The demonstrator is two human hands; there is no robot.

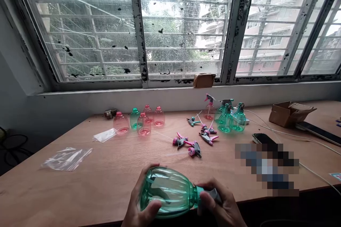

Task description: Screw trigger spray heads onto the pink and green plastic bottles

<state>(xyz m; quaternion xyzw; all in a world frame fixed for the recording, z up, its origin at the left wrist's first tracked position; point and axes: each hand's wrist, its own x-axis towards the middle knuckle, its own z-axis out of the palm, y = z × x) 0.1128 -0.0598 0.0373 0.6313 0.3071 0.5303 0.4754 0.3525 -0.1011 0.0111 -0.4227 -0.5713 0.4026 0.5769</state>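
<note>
A green translucent spray bottle (167,191) lies sideways in both my hands near the table's front edge. My left hand (140,209) wraps around its round body. My right hand (222,207) is closed on the grey spray head (211,194) at the bottle's neck. Several loose pink and grey trigger heads (193,147) lie on the table beyond. Headless pink and green bottles (144,122) stand at the back left. Finished green and pink sprayers (229,115) stand at the back centre.
The wooden table (106,177) runs under a barred window. Clear plastic bags (66,158) lie at the left. A phone (262,138), a white cable (306,138) and an open cardboard box (289,112) sit at the right. A small brown block (204,79) rests on the sill.
</note>
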